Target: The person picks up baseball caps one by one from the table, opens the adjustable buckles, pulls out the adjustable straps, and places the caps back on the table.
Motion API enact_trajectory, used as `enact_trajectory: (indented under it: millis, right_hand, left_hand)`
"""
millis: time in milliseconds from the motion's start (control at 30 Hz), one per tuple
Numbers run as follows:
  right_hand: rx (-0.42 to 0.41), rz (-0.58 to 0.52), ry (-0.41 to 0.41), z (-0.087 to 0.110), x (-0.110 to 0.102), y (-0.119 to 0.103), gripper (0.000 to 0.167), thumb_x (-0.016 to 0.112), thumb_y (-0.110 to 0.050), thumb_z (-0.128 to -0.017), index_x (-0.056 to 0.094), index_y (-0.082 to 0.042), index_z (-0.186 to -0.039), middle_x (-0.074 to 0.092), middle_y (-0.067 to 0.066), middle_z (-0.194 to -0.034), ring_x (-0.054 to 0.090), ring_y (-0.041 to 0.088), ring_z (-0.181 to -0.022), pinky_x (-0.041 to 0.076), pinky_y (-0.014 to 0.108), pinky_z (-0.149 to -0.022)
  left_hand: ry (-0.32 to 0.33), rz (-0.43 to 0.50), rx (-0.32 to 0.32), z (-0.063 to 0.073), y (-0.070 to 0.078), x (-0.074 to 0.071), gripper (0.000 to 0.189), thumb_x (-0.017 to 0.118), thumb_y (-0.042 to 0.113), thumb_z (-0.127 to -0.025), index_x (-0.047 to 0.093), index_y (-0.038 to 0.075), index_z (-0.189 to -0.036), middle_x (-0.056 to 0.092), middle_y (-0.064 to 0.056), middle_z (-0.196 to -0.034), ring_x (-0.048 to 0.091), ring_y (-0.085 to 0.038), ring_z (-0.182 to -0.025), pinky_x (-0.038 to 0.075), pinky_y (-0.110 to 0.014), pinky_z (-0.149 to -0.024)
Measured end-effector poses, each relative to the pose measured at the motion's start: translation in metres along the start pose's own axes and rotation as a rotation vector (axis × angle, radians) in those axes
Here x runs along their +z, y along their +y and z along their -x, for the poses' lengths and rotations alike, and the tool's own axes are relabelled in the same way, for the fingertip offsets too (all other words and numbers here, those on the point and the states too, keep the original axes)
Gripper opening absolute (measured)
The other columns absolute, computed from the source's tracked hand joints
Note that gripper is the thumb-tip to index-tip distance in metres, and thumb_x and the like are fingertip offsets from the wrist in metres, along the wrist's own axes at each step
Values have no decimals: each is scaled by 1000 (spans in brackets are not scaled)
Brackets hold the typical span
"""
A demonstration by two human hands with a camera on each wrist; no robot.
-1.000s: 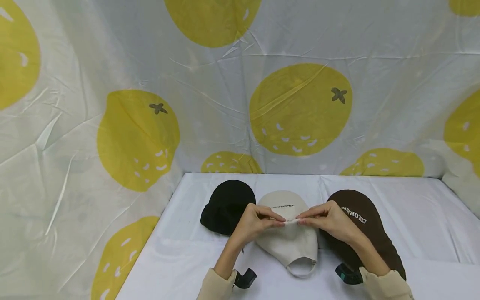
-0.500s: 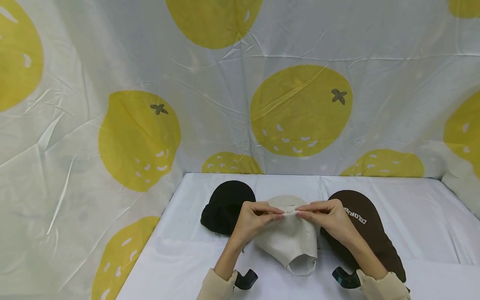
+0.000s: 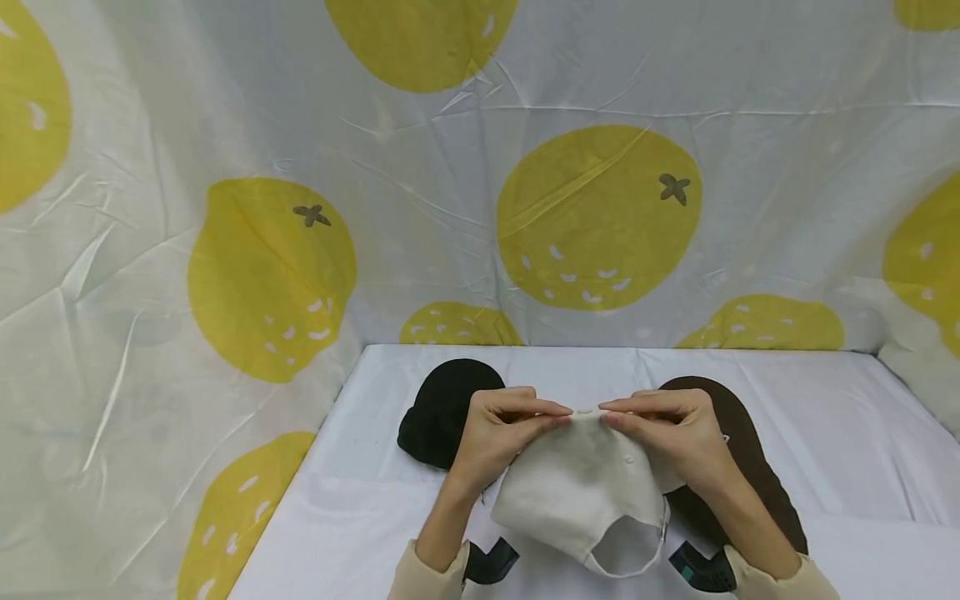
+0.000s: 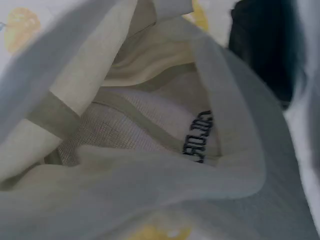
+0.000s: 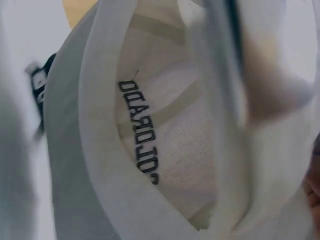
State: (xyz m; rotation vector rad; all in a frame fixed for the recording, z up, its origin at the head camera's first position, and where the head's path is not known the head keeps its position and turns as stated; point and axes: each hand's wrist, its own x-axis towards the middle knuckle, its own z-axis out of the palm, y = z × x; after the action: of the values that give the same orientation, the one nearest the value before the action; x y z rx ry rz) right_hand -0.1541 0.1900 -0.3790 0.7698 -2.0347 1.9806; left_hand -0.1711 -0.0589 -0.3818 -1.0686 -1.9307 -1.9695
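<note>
A cream baseball cap (image 3: pixel 577 487) hangs from both hands in the head view, its back opening and strap towards the person. My left hand (image 3: pixel 498 429) pinches the top of the crown between thumb and fingers, just left of the button. On the button's other side, my right hand (image 3: pixel 675 429) pinches the fabric the same way. Both wrist views look up into the cap, where the lining and sweatband show. Dark stitched lettering (image 5: pixel 142 135) appears reversed inside the front in the right wrist view. Neither hand shows clearly in the wrist views.
To the left, a black cap (image 3: pixel 446 417) lies on the white-covered table (image 3: pixel 337 517). A brown cap (image 3: pixel 750 454) lies at the right, partly behind the right hand and forearm. A white curtain (image 3: pixel 420 167) printed with yellow lemons stands behind and left.
Both hands have raised the crown of the cream cap. It has gone from lying flat with its front lettering showing to hanging with its back opening towards the person.
</note>
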Motion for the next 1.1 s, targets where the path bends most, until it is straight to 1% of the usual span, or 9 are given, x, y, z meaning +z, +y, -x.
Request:
enact_trajectory:
  millis: [167, 300, 400, 567, 767, 900, 1000, 1067, 1100]
  right_hand:
    - [-96, -13, 24, -1, 4, -19, 18, 76, 17, -82, 80, 8, -97, 81, 4, -87, 69, 3, -73, 53, 19, -60]
    - [-74, 31, 47, -3, 7, -31, 16, 78, 14, -82, 81, 6, -97, 81, 2, -87, 67, 1, -70, 53, 18, -61]
    - [-27, 62, 58, -5, 8, -38, 14, 79, 9, -84, 81, 5, -97, 81, 0, -88, 65, 1, -69, 52, 18, -61]
    - [16, 72, 40, -8, 9, -42, 13, 80, 5, -85, 81, 5, -98, 81, -1, -88, 63, 2, -69, 52, 19, -62]
    - [20, 103, 26, -10, 10, -39, 13, 81, 4, -85, 82, 2, -98, 78, -2, -81, 47, 5, -57, 41, 23, -52]
    - [-25, 93, 11, -10, 12, -33, 13, 80, 6, -84, 82, 1, -96, 79, -2, -81, 48, 6, -56, 41, 23, -49]
    - [-89, 66, 10, -11, 15, -27, 15, 79, 11, -83, 82, 1, -94, 78, -1, -79, 41, 8, -51, 37, 24, -44]
    - [-119, 53, 22, -11, 18, -25, 16, 79, 12, -82, 82, 1, -93, 77, -2, -77, 34, 12, -48, 33, 25, -43]
    - [-131, 46, 28, -11, 20, -25, 17, 79, 13, -82, 82, 1, -93, 78, -2, -78, 34, 13, -48, 34, 25, -43]
  left_hand:
    - [10, -33, 84, -8, 19, 0, 8, 81, -4, -84, 80, -8, -91, 60, -10, -61, 53, -7, -57, 49, -20, -55]
    - [41, -52, 108, -11, 28, 0, 7, 82, -5, -83, 80, -8, -89, 56, -7, -57, 48, -8, -54, 48, -20, -56]
    - [57, -53, 105, -12, 31, 0, 8, 82, -5, -83, 80, -8, -90, 56, -7, -57, 49, -8, -55, 49, -20, -57]
    - [76, -58, 107, -11, 32, -1, 9, 82, -6, -82, 80, -8, -91, 60, -9, -59, 51, -9, -56, 49, -21, -58]
    - [85, -64, 110, -9, 30, -4, 7, 81, -7, -82, 80, -7, -90, 62, -10, -61, 50, -10, -56, 47, -21, -57]
    - [82, -81, 101, -8, 28, -6, 5, 80, -6, -84, 81, -5, -88, 64, -10, -63, 48, -9, -55, 43, -20, -53]
    - [79, -87, 74, -7, 27, -6, 4, 80, -4, -85, 81, -4, -89, 64, -10, -63, 45, -8, -53, 39, -20, -51]
    - [74, -80, 57, -7, 26, -7, 5, 80, -3, -85, 81, -5, -90, 64, -11, -64, 46, -8, -53, 39, -20, -51]
    - [70, -76, 49, -7, 26, -7, 6, 80, -3, -85, 81, -5, -90, 64, -12, -64, 45, -7, -53, 39, -20, -51]
